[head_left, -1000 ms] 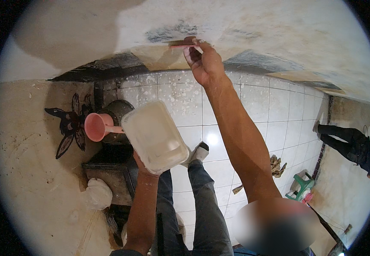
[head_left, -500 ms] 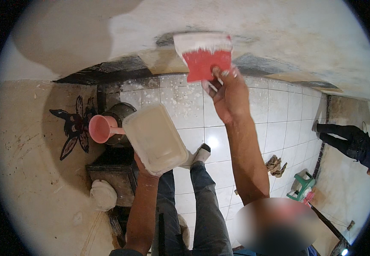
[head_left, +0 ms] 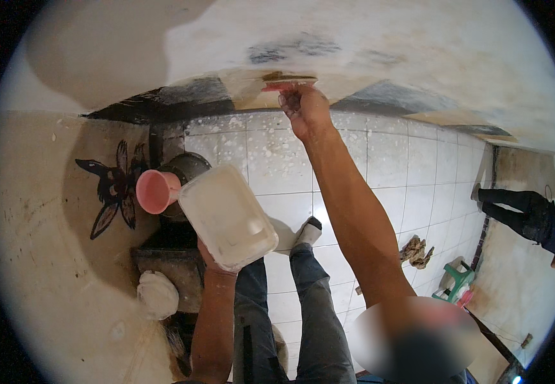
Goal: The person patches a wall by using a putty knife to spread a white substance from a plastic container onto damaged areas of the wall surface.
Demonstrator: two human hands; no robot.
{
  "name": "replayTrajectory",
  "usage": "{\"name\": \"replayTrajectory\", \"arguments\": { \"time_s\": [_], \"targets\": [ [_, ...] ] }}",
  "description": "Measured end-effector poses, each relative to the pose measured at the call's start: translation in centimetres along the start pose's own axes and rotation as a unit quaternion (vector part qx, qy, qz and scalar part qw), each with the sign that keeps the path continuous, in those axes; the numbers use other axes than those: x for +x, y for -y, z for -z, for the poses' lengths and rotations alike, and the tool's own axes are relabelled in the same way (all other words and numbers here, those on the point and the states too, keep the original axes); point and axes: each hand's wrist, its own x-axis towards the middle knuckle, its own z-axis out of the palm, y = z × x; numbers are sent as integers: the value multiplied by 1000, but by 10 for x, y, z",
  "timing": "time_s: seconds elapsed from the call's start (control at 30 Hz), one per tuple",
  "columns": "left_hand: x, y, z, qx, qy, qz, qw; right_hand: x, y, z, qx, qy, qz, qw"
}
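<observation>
My right hand [head_left: 308,109], arm stretched far forward, grips a red putty knife [head_left: 282,86]. The wide blade appears to lie against the lower part of the pale wall [head_left: 380,38], at a tan and dark patch. Below and to the left, my left hand [head_left: 211,257] holds up a rectangular plastic tub [head_left: 226,211], translucent and whitish. Most of that hand's fingers are hidden beneath the tub. Whitish material shows in the tub, though how full it is I cannot tell.
A pink dipper [head_left: 156,192] rests by a dark bucket [head_left: 192,168] left of the tub. White spots dot the tiled floor [head_left: 277,173]. A crumpled brown rag [head_left: 417,251] and a green stool [head_left: 456,281] lie right. Another person [head_left: 527,217] is at far right.
My right hand has moved left and forward, bringing the putty knife from facing flat toward me to edge-on at the wall. A dark-streaked wall patch that it covered now shows. The tub has shifted slightly.
</observation>
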Motion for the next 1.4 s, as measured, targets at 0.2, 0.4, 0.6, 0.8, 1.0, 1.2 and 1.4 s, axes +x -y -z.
{"name": "replayTrajectory", "arguments": {
  "time_s": [0.2, 0.4, 0.6, 0.8, 1.0, 1.2, 1.4],
  "targets": [
    [-4, 1, -7, 4, 33, -8, 999, -94, 35, -59, -42, 27, 61, 997],
    [-3, -2, -8, -4, 65, -19, 998, -112, 18, -30, -71, 12, 62, 995],
    [-3, -14, 10, -31, 61, -11, 998, -71, -1, -27, -92, -24, 46, 994],
    [-10, -28, 5, -63, 54, -9, 997, -92, 65, -135, -5, 110, 138, 984],
    [-12, -37, -6, -14, 14, -28, 999, -170, 56, -95, 22, 35, 141, 989],
    [-1, -42, 7, 27, 18, -49, 998, -111, 5, 21, -84, -64, 66, 992],
    [-3, -35, 1, 56, 76, -22, 995, -4, -3, 103, -89, -133, 15, 987]
  ]
}}
